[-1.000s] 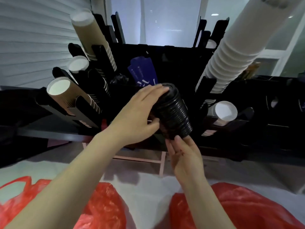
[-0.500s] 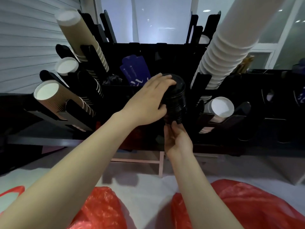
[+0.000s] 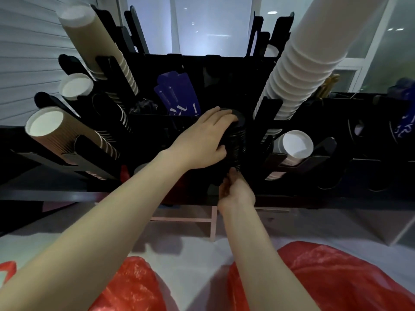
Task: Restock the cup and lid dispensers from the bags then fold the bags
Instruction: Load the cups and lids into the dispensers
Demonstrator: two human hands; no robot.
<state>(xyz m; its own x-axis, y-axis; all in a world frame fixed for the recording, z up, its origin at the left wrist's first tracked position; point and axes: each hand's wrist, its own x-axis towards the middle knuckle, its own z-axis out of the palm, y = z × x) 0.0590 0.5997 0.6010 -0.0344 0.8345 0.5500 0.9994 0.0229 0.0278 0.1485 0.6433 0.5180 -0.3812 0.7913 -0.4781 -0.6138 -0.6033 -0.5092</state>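
Your left hand, at the centre of the frame, is clamped on the stack of black lids: fingers laid over its top end, thumb round its side. That grip likely keeps the nested lids from fanning apart while the stack goes in. Your right hand, just below, meets the stack's bottom end with its fingertips. It is too dark there to tell whether it pinches the lowest lids or only props them. It seems placed there to steer the lower end.

The stack stands nearly upright against the black dispenser rack, between the blue sleeves and the white cups in the upper right. How far in it has seated I cannot see.

Both red bags lie crumpled on the desk along the bottom edge, not yet folded.
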